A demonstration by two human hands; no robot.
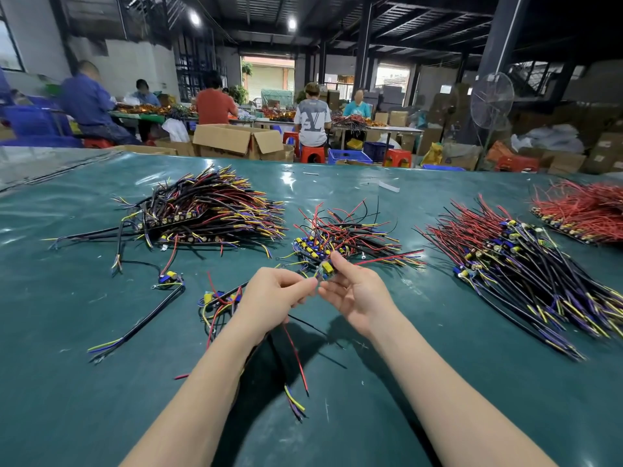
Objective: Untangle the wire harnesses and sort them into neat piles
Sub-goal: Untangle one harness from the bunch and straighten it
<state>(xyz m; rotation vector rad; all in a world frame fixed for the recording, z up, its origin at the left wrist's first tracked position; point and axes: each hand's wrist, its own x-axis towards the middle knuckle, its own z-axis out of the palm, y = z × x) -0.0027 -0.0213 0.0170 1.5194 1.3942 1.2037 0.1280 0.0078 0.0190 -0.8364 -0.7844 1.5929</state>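
Holding one wire harness point(326, 267) just above the green table point(371, 416), we grip it with both hands, left hand point(269, 298) curled round its trailing wires and right hand point(354, 294) pinching its yellow-capped end, just before the small tangled pile point(347, 234).

Two round ceiling lamps point(292, 24) glare overhead; the glossy teal plastic-covered surface point(101, 382) shows sheen, arm shadows fall beneath, edges bow outward, and the background blurs.
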